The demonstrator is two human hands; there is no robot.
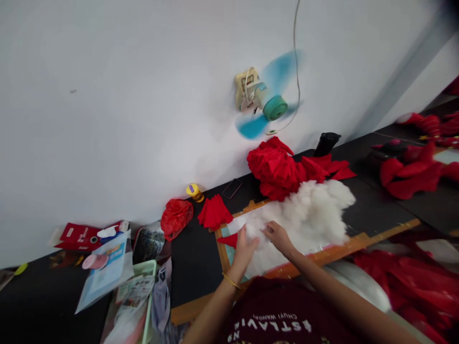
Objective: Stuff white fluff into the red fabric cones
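Note:
My left hand (245, 249) is curled over the board, its fingers and thumb around a tuft of white fibre stuffing (255, 227). A red pointed piece of cloth (228, 240) shows just left of its fingers; whether the hand also grips it, I cannot tell. Close by on the right, my right hand (278, 237) has its fingers pinched together at the tuft's edge. Beyond and right of both hands lies a large fluffy heap of the same white stuffing (319, 208), spread over a board with a wooden edge (322, 259).
Behind the stuffing is a pile of red cloth pieces (274, 167), with a smaller red stack (214, 212) to its left. A phone (232, 189), a yellow-lidded jar (195, 192) and a red plastic bag (176, 219) stand near the wall. A blue-bladed fan (275, 108) spins above.

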